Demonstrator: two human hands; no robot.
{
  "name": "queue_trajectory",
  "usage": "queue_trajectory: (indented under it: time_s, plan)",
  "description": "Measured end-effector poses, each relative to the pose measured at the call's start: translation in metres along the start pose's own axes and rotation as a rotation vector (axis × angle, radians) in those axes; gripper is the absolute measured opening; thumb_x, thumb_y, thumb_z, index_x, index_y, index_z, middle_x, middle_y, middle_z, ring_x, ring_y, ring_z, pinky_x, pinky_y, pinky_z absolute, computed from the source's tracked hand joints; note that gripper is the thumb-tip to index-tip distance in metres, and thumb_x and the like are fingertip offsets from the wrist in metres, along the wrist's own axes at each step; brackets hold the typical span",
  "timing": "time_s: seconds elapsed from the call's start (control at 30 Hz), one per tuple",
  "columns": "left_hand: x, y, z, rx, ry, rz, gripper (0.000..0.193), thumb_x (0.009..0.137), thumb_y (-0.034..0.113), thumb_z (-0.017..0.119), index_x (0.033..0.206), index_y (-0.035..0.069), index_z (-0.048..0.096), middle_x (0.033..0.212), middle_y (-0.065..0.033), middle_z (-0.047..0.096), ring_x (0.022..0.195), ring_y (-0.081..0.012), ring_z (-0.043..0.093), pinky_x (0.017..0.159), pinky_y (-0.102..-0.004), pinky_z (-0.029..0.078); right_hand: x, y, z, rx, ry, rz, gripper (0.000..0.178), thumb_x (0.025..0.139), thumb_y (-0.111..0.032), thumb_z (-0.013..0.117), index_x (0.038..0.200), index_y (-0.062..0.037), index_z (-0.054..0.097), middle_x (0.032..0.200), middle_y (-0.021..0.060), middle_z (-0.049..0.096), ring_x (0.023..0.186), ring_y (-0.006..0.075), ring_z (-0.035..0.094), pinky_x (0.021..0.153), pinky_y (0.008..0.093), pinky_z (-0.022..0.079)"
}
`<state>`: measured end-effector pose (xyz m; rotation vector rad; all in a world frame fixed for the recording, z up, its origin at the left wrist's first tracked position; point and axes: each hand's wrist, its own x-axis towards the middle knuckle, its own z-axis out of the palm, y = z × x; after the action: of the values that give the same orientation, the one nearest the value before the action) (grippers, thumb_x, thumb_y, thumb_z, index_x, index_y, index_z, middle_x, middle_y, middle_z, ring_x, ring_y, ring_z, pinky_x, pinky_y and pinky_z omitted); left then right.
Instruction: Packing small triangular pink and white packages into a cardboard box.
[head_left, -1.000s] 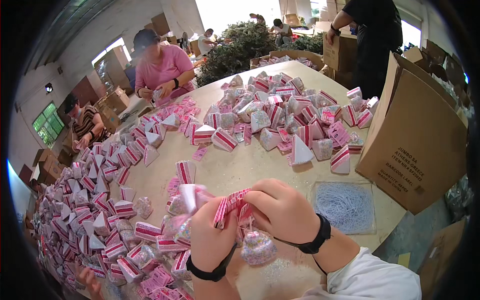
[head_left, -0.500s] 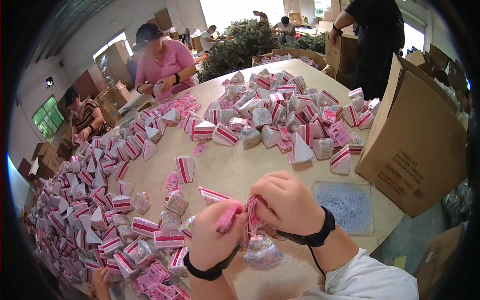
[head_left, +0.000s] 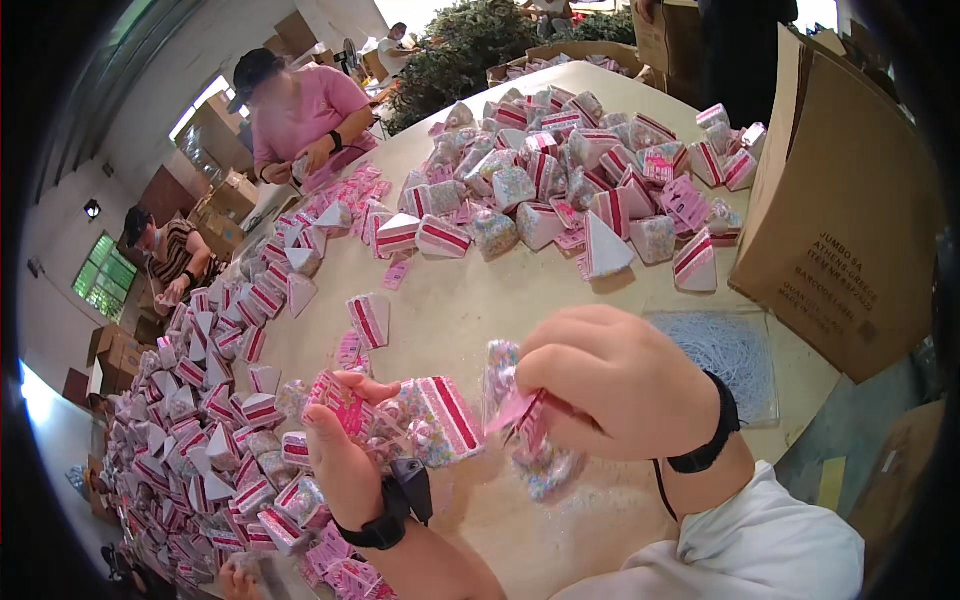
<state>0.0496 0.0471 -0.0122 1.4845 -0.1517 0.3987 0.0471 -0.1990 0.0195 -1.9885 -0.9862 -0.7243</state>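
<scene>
On the round beige tabletop [head_left: 480,310], heaps of pink-and-white wedge-shaped boxes [head_left: 560,180] lie at the far side and along the left. Above the near edge, the left hand [head_left: 345,455] pinches a pink-striped wedge box [head_left: 440,420], its long axis left to right. The right hand [head_left: 615,385] pinches a clear sprinkle-filled plastic packet [head_left: 530,440], hanging downward just beside the box; a brown cardboard carton [head_left: 850,210] stands at the right.

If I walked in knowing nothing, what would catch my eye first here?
First, the heaps of pink-and-white striped wedge-shaped boxes covering the round tan table, one along its left edge and another pile at the far side. Next, close to the camera, the left hand holds one wedge box while the right hand pinches a clear sprinkle-filled packet. A big brown carton stands at the right.
</scene>
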Motion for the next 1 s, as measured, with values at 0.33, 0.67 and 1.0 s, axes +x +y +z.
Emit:
queue_trajectory:
  time_s: [0.33, 0.67, 1.0]
  plan:
    - [-0.007, -0.008, 0.03, 0.047, -0.401, -0.14, 0.074, 0.086, 0.065, 0.034, 0.106, -0.006, 0.049, 0.093, -0.0105, 0.057, 0.094, -0.0192, 0.055, 0.085, -0.0325, 0.041, -0.004, -0.002, 0.018, 0.365, -0.176, -0.055, 0.015, 0.067, -0.009, 0.06, 0.076, -0.002, 0.05, 0.074, 0.0108, 0.053, 0.069, 0.0305, 0.055, 0.062, 0.0385, 0.046]
    - [-0.028, -0.008, 0.059, -0.345, -0.404, -0.288, 0.07, 0.084, 0.06, 0.048, 0.11, -0.005, 0.052, 0.096, -0.0066, 0.06, 0.088, -0.0124, 0.057, 0.075, -0.0241, 0.046, 0.001, 0.009, 0.032, 0.004, 0.03, -0.044, 0.018, 0.068, -0.01, 0.064, 0.084, -0.007, 0.058, 0.095, 0.0066, 0.054, 0.089, 0.0268, 0.055, 0.083, 0.0401, 0.042]
    - [-0.014, 0.018, 0.041, 0.01, -0.708, -0.365, 0.05, 0.066, 0.003, 0.072, 0.111, 0.0, 0.051, 0.099, -0.005, 0.06, 0.093, -0.0133, 0.056, 0.078, -0.0271, 0.047, 0.002, 0.006, 0.055, -0.039, 0.214, -0.072, 0.021, 0.065, -0.011, 0.063, 0.085, -0.0072, 0.057, 0.104, 0.007, 0.055, 0.087, 0.0248, 0.057, 0.08, 0.0383, 0.045]
